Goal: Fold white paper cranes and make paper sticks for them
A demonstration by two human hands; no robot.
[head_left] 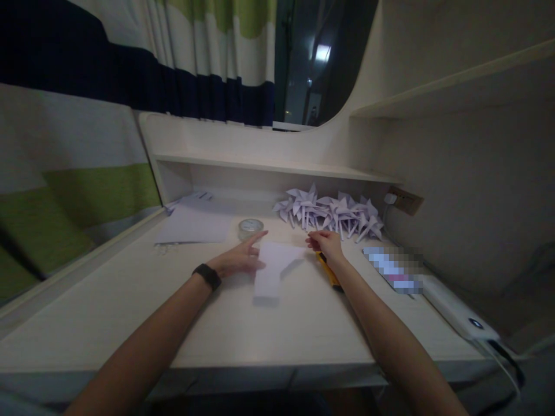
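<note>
A piece of white paper is in front of me over the desk, with a pointed flap reaching to the right. My left hand is at its left edge: the thumb lies against the paper, the index finger stretches out above, and the other fingers are partly hidden by it. At the flap's tip, the fingers of my right hand are pinched together; the contact itself is blurred. Under my right wrist lies a yellow and black utility knife, partly covered. A roll of clear tape rests just beyond my left hand.
Several folded white paper pinwheels are heaped at the back right. White sheets are stacked at the back left. To the right lie a phone and a white power bank with cables. A low shelf spans the desk's back.
</note>
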